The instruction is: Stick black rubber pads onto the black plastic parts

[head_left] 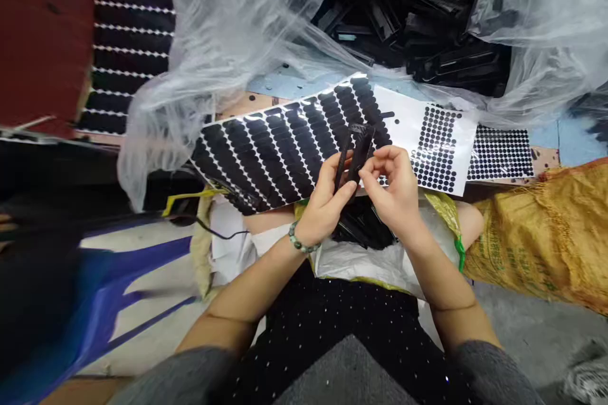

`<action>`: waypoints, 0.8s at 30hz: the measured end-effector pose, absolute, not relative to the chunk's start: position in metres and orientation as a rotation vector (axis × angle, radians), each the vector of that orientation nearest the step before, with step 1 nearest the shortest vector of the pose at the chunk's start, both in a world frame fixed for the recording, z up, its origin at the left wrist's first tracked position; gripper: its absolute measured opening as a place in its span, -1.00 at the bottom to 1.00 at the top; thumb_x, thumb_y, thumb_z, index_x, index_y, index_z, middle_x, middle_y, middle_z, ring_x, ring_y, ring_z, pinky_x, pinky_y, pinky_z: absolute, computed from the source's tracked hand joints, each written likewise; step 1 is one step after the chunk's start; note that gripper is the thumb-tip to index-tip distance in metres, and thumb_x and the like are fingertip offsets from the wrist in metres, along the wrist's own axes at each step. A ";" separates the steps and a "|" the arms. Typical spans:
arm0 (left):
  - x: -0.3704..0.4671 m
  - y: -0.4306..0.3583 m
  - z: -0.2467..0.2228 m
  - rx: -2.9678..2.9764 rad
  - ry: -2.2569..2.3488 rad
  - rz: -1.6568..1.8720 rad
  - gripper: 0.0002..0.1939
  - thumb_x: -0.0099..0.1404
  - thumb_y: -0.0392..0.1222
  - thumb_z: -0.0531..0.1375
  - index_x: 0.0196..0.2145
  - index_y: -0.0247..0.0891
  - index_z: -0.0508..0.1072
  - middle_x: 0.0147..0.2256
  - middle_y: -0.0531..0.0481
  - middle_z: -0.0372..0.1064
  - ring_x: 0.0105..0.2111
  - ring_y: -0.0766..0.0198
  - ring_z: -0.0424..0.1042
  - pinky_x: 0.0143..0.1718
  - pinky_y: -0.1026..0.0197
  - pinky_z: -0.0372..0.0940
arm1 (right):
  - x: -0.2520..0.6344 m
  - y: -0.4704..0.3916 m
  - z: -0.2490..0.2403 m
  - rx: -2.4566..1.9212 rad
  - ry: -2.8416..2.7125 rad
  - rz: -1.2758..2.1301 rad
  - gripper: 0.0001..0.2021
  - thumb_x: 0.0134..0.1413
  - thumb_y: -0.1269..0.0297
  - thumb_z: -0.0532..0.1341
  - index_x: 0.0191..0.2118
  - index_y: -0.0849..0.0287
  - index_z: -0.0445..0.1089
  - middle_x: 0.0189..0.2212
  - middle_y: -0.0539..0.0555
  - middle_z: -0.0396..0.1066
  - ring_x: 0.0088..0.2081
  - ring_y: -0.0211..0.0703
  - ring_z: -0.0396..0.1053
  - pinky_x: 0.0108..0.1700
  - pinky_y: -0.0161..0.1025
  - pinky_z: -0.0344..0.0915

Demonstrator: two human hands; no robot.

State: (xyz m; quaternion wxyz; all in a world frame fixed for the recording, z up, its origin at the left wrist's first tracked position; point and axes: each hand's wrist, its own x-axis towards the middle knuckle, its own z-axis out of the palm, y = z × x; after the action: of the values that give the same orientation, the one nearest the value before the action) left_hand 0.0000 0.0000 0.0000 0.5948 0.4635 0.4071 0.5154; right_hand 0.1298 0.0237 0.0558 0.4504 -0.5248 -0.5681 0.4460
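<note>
Near the middle, my left hand (pixel 327 201) grips a black plastic piece (pixel 360 150) that stands up between thumb and fingers. My right hand (pixel 394 188) touches the piece's right side, its thumb and fingertips pinched together; whether something small is between them is too small to tell. Behind my hands lies a sheet of black oblong stickers (pixel 280 145). To its right is a white sheet with round black dots (pixel 439 145). Below my hands, more black pieces (pixel 363 228) lie in a lined bag on my lap.
Many black parts (pixel 413 12) are heaped at the top among translucent plastic wrap (pixel 228 25). Another sticker sheet (pixel 133 31) is at the upper left. A yellow woven sack (pixel 546 234) stands at the right, a blue stool (pixel 137 272) at the left.
</note>
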 end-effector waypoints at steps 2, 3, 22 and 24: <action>0.002 0.000 0.003 1.081 0.932 1.195 -0.52 0.35 0.02 0.15 0.17 -0.02 0.17 0.19 -0.06 0.18 0.23 0.13 0.22 0.17 0.12 0.30 | 0.131 0.025 0.058 -1.252 -1.367 1.118 -0.74 0.01 0.37 0.19 -0.21 0.04 0.09 -0.45 -0.15 0.27 -0.44 -0.36 0.29 -0.33 -0.26 0.27; 0.003 0.000 0.005 1.084 0.926 1.195 -0.53 0.36 0.02 0.14 0.17 -0.02 0.16 0.19 -0.06 0.18 0.22 0.13 0.22 0.16 0.11 0.30 | 0.132 0.025 0.059 -1.233 -1.353 1.120 -0.74 0.01 0.38 0.19 -0.22 0.04 0.08 -0.46 -0.15 0.26 -0.44 -0.36 0.29 -0.34 -0.27 0.27; 0.005 0.001 0.008 1.081 0.928 1.177 -0.51 0.34 -0.01 0.17 0.17 -0.07 0.17 0.18 -0.10 0.22 0.18 0.09 0.29 0.11 0.06 0.34 | 0.147 0.039 0.048 -1.334 -1.156 1.343 -0.57 -0.23 0.31 0.38 -0.25 0.01 0.14 -0.49 -0.20 0.17 -0.49 -0.37 0.21 -0.40 -0.32 0.27; 0.005 0.003 0.017 0.900 0.847 1.100 -0.53 0.31 0.00 0.18 0.12 -0.09 0.19 0.09 -0.10 0.30 0.07 0.10 0.40 -0.05 0.11 0.44 | 0.153 0.044 0.041 -1.320 -1.031 1.424 -0.55 -0.26 0.25 0.41 -0.25 0.01 0.17 -0.47 -0.19 0.18 -0.47 -0.38 0.22 -0.37 -0.33 0.31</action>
State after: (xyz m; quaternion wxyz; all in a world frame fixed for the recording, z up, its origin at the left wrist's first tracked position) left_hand 0.0050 0.0028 0.0165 0.6770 0.4004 0.3768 0.4893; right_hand 0.1534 0.0442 0.0411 0.4544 -0.5350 -0.4176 0.5770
